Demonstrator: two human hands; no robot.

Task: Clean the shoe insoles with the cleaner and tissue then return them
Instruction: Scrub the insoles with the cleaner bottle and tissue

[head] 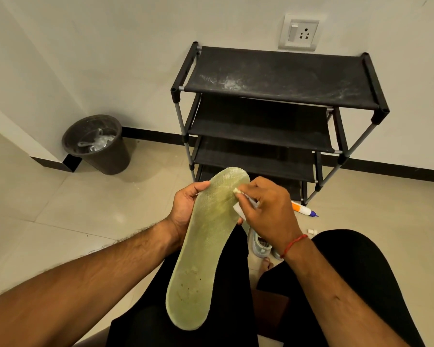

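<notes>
No legible txt, nos. or brand can be made out anywhere. An orange label is seen on the cleaner bottle (pixel 301 209) lying on the floor by the rack, but its print is too small & blurred to be read. Surface of the insole (pixel 206 246) shows only a mesh texture & stains, no readable size mark or logo. Wall switch plate (pixel 300 32) carries no txt that can be read at this res.
</notes>
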